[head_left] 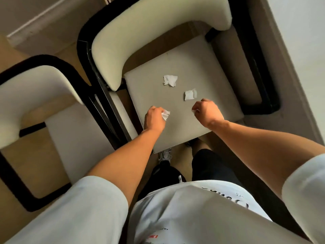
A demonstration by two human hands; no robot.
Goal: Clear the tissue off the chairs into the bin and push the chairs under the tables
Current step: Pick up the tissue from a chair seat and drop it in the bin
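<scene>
We are gripping a tissue wad [165, 115] in our left hand [154, 120]; our right hand [207, 111] is curled closed, contents unclear. We should be gathering both loose tissue pieces [170, 80] off the seat [202, 67].

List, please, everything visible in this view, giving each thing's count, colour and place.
Chairs: two, cream padding on black frames; one centre, one left.
Loose tissue pieces: two, white; on the centre seat, one farther back, one by the right hand.
Held tissue: one, white, crumpled in the left hand.
Floor: tan, around the chairs.
Left hand: closed on tissue, over the seat's front left.
Right hand: fisted over the seat; a white bit shows at its fingers.
</scene>
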